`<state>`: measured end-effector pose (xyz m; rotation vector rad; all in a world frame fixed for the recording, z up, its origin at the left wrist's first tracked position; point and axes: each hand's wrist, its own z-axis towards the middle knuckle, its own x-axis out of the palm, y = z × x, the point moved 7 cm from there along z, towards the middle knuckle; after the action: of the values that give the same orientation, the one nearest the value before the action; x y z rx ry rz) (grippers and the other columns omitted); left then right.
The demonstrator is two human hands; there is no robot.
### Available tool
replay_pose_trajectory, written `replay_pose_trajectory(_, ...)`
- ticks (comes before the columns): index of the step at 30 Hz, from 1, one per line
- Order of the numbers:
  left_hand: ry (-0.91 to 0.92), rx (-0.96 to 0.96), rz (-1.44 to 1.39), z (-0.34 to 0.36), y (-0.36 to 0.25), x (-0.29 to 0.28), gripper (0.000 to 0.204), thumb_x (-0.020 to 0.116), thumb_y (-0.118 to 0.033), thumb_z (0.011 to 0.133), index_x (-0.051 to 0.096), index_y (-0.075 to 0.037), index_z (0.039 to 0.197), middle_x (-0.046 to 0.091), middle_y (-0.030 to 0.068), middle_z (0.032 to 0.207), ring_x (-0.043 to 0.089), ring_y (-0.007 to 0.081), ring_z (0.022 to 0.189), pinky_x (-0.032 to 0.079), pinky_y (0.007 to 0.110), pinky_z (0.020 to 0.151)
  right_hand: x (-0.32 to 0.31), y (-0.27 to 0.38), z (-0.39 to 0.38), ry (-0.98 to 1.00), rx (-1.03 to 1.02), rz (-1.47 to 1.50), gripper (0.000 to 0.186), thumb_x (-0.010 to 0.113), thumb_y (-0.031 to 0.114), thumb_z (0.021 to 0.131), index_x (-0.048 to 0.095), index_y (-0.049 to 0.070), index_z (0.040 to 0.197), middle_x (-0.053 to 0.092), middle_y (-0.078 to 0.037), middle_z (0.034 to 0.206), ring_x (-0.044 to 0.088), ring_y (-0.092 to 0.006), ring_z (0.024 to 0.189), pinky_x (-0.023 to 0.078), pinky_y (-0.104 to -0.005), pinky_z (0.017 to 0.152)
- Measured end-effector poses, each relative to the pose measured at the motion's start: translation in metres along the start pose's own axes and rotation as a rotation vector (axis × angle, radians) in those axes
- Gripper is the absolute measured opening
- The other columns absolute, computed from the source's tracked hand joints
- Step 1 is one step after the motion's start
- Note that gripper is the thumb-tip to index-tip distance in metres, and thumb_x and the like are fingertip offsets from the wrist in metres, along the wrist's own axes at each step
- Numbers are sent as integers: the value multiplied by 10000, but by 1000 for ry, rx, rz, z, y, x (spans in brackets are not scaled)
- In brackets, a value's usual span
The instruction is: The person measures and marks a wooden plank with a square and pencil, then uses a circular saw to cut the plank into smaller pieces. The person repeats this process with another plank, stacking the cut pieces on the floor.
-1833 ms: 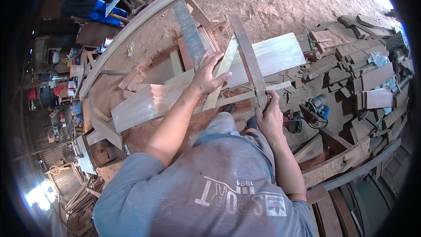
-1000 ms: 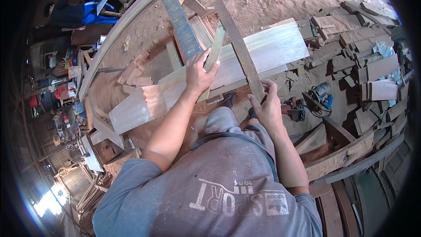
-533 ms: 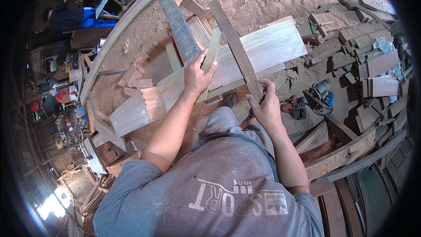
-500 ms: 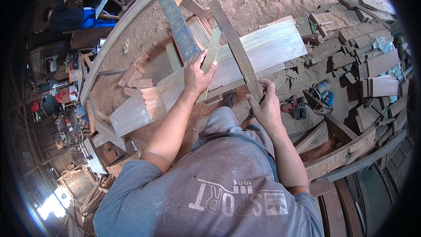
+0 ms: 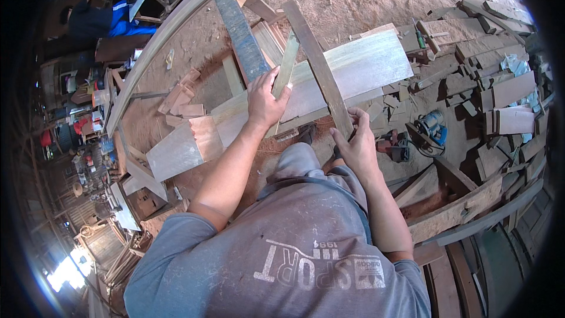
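Observation:
My left hand (image 5: 263,101) grips a thin pale wooden slat (image 5: 285,74) that lies across a wide pale plank (image 5: 353,70). My right hand (image 5: 353,144) holds the near end of a longer dark wooden strip (image 5: 318,68), which also crosses the plank at an angle. The two strips nearly meet at their far ends, forming a narrow V over the plank. The plank runs from lower left to upper right over sawdust-covered ground. My grey shirt and knee fill the lower middle of the view.
A long curved timber (image 5: 170,29) arcs along the left. A blue-grey board (image 5: 242,36) lies behind the plank. Wood offcuts (image 5: 500,94) and two power tools (image 5: 429,126) lie at the right. A person in blue (image 5: 106,15) works far left.
The view has shifted slightly; the plank and strips sit a little higher in the picture. Both hands keep their hold on the strips, with the two strips drawn closer together.

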<state>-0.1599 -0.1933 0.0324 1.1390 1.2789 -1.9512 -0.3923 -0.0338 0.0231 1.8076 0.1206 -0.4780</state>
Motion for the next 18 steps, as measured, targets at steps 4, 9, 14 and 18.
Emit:
replay_pose_trajectory(4,23,-7,69,0,-7,3,506,738,-309,1006,643,-2,1397,708,235,1313,664,419,1238,482,517,1088,-10,-13,-4,40,109,101,575,834,225,964,547,5,1410,720,-186,1137,730,-309,1037,584,-408,904)
replay_pose_trajectory(9,126,-23,142,4,-4,15,501,638,-382,1075,604,-8,1406,687,190,1259,633,387,1241,415,549,1109,-36,-142,-26,-108,309,429,378,773,252,1046,651,21,1319,719,-42,1030,649,-92,910,552,-276,790)
replay_pose_trajectory(14,165,-87,35,-7,14,22,466,574,-375,1114,599,-1,1391,674,210,1215,638,377,1175,445,530,1068,-42,-358,-60,-214,737,166,494,736,453,1035,715,8,1250,792,-204,1131,761,-321,1082,577,-422,959)
replay_pose_trajectory(18,195,-153,-36,-5,2,20,396,512,-295,1134,584,7,1379,658,201,1204,627,331,1156,457,451,1068,-18,-513,-78,-259,910,45,495,738,478,1023,733,-3,1141,786,-165,976,783,-256,896,614,-399,780)
